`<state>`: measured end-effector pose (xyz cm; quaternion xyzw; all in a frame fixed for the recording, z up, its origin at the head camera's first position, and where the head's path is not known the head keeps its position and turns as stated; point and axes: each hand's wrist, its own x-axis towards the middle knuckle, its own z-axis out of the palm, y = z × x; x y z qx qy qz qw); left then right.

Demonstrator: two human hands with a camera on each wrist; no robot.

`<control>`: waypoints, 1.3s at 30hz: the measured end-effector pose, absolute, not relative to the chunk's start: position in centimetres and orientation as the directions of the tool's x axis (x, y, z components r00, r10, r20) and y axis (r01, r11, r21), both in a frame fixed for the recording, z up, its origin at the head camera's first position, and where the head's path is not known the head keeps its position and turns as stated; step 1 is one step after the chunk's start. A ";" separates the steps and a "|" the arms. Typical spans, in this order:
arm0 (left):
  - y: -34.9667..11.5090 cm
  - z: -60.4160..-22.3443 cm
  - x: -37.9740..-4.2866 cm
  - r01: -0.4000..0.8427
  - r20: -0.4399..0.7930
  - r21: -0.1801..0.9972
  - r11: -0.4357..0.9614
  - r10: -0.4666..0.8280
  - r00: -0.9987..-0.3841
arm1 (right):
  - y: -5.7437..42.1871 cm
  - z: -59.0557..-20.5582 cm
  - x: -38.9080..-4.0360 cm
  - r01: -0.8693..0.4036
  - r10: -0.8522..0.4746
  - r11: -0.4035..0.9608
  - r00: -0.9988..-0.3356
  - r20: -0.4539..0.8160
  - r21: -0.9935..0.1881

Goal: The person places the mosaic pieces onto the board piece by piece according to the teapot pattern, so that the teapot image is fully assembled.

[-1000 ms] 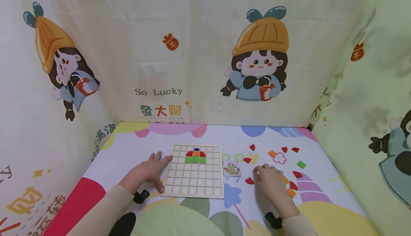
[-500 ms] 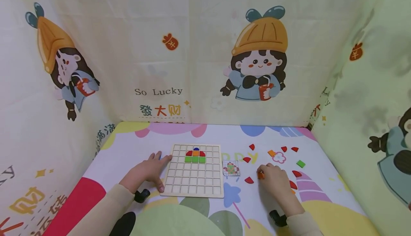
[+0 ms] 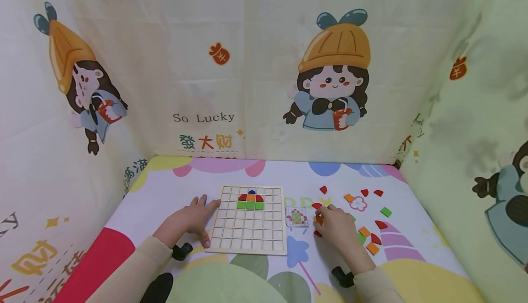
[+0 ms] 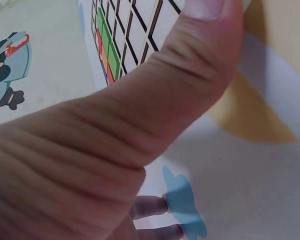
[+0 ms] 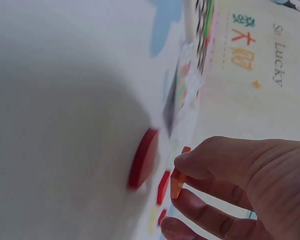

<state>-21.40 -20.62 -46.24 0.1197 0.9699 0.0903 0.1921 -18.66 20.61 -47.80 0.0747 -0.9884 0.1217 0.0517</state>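
Observation:
A light wooden grid board (image 3: 247, 236) lies flat on the table. Near its top sit a row of green tiles (image 3: 250, 205), an orange tile (image 3: 251, 197) between two red ones, and a blue piece (image 3: 252, 192). My left hand (image 3: 190, 220) rests at the board's left edge, fingers spread, thumb at the lower corner. Between thumb and fingertips, my right hand (image 3: 340, 230) pinches an orange square tile (image 5: 177, 183), held just right of the small pattern card (image 3: 297, 217). A red quarter-round tile (image 5: 144, 159) lies close by in the right wrist view.
Loose tiles are scattered on the right: an orange square (image 3: 373, 248), a green square (image 3: 386, 212), a red quarter-round (image 3: 381, 224) and several more. Patterned cloth walls (image 3: 264, 74) surround the table at the back and sides.
My right hand has picked up an orange tile and shifted left towards the card, uncovering green and orange tiles behind it. The left hand and the board stay put.

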 end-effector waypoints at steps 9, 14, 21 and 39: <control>-20.6 -46.2 -21.5 0.172 -0.367 0.206 0.963 0.240 -0.899 | 16.6 -47.2 -19.8 -0.212 -0.168 0.937 -0.970 0.174 -0.277; -20.4 -45.8 -21.3 0.161 -0.374 0.223 0.961 0.237 -0.897 | 13.9 -46.7 -20.4 -0.255 -0.205 0.922 -0.960 0.192 -0.290; -20.3 -46.0 -21.0 0.166 -0.371 0.251 0.954 0.253 -0.894 | 10.0 -47.5 -20.7 -0.290 -0.252 0.890 -0.956 0.150 -0.353; -21.0 -46.5 -21.3 0.187 -0.361 0.240 0.953 0.266 -0.894 | 3.1 -48.3 -22.5 -0.410 -0.340 0.810 -0.911 0.233 -0.421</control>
